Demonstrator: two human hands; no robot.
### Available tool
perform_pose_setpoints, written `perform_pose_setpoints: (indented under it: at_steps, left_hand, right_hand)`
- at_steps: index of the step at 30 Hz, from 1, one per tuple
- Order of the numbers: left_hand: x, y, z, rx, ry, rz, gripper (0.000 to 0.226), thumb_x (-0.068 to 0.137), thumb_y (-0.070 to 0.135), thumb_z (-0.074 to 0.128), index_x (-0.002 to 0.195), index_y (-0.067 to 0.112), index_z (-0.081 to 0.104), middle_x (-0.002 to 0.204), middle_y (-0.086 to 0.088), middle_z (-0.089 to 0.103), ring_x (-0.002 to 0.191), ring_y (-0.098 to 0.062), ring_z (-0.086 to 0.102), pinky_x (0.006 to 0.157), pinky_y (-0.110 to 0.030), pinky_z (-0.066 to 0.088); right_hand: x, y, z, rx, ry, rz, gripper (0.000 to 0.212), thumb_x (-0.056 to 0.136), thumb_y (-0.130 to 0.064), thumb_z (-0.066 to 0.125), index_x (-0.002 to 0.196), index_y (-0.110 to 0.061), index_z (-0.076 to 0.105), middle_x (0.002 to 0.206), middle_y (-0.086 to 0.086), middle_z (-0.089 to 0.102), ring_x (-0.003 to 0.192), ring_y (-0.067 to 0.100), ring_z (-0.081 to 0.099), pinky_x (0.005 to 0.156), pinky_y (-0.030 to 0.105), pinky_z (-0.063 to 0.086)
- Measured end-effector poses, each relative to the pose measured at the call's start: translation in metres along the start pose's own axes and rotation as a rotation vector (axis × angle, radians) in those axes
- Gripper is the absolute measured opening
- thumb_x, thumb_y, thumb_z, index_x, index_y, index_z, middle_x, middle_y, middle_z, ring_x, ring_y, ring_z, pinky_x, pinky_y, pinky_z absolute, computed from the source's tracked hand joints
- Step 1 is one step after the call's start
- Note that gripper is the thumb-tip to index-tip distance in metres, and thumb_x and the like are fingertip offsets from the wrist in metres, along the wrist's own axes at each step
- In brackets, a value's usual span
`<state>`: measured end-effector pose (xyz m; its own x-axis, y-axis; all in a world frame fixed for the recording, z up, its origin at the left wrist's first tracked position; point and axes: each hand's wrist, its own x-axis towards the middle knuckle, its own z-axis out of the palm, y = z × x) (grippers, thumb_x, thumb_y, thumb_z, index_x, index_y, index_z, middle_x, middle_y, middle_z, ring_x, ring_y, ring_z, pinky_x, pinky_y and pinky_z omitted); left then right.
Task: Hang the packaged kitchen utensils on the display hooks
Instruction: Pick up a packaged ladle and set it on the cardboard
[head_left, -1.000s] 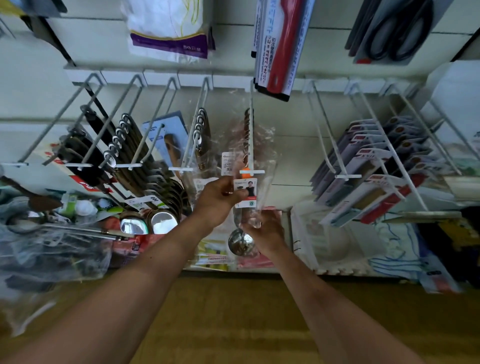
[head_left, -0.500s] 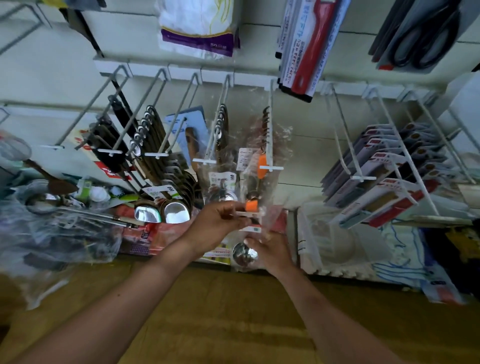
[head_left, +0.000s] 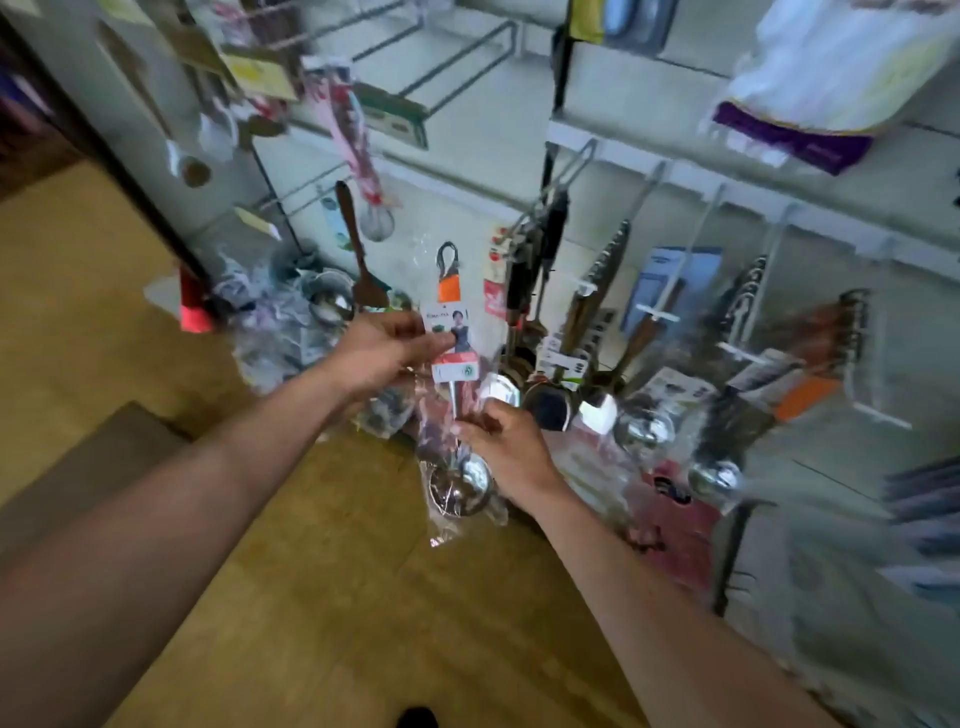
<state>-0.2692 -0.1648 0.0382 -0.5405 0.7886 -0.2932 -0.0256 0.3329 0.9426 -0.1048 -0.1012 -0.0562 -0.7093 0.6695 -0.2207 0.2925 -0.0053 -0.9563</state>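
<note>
Both hands hold one packaged ladle (head_left: 457, 467) in clear plastic, upright in front of the display. My left hand (head_left: 384, 348) pinches its white label card near the top, just under the orange handle end and black loop. My right hand (head_left: 506, 447) grips the thin metal stem lower down; the shiny bowl hangs below it. White wire display hooks (head_left: 670, 270) stick out from the wall to the right, several loaded with ladles (head_left: 644, 426) and other packaged utensils. The pack is off the hooks, left of them.
A heap of bagged utensils (head_left: 291, 322) lies on the wooden floor (head_left: 322, 597) at the wall's base. A wooden spatula (head_left: 358, 249) and a whisk (head_left: 374, 218) hang to the left. A white bag with purple band (head_left: 810, 104) hangs top right. The view is blurred.
The view has swung left and down, so the loaded hooks now sit to the right. The ladle pack, near a hook tip before, is now held lower and away from the hooks.
</note>
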Motion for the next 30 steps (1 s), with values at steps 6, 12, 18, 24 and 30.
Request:
perform_pose_setpoints:
  at_steps: [6,12,18,24,30]
  left_hand:
    - [-0.007,-0.001,-0.09,-0.072,0.111,-0.011,0.022,0.084,0.01,0.074,0.106,0.011,0.072,0.099,-0.006,0.077,0.089,-0.018,0.073,0.078,-0.031,0.061]
    - [-0.017,-0.025,-0.147,-0.085,0.14,-0.015,0.017,0.088,0.01,0.071,0.105,0.01,0.07,0.084,0.003,0.077,0.071,-0.008,0.072,0.057,-0.019,0.056]
    - [-0.029,-0.047,-0.215,-0.137,0.261,-0.034,0.024,0.076,0.018,0.081,0.099,0.016,0.073,0.093,-0.002,0.077,0.08,-0.016,0.074,0.071,-0.034,0.062]
    - [-0.066,-0.065,-0.316,-0.257,0.379,-0.045,0.026,0.074,0.017,0.082,0.099,0.016,0.074,0.095,-0.004,0.078,0.083,-0.018,0.074,0.06,-0.029,0.06]
    - [-0.125,-0.09,-0.411,-0.317,0.524,-0.082,0.028,0.08,0.015,0.078,0.107,0.012,0.071,0.097,-0.003,0.077,0.082,-0.013,0.074,0.057,-0.02,0.056]
  right_hand:
    - [0.035,-0.04,0.079,-0.009,-0.098,0.023,0.014,0.086,-0.029,0.075,0.098,-0.024,0.071,0.093,-0.006,0.074,0.087,0.013,0.071,0.083,0.033,0.058]
    - [0.05,-0.064,0.139,0.148,-0.122,0.034,0.007,0.087,-0.02,0.074,0.093,-0.018,0.073,0.092,-0.002,0.076,0.087,0.017,0.071,0.074,0.027,0.057]
    - [0.058,-0.087,0.201,0.13,-0.188,0.026,0.019,0.086,-0.01,0.074,0.102,-0.002,0.072,0.099,0.011,0.075,0.088,0.017,0.07,0.08,0.027,0.057]
    - [0.064,-0.129,0.295,0.03,-0.361,0.101,0.011,0.084,-0.015,0.077,0.094,-0.011,0.075,0.088,-0.003,0.075,0.08,0.011,0.065,0.06,0.009,0.049]
    - [0.047,-0.164,0.4,-0.073,-0.527,0.076,0.011,0.086,-0.019,0.074,0.095,-0.012,0.072,0.083,-0.005,0.072,0.058,-0.005,0.061,0.059,0.01,0.046]
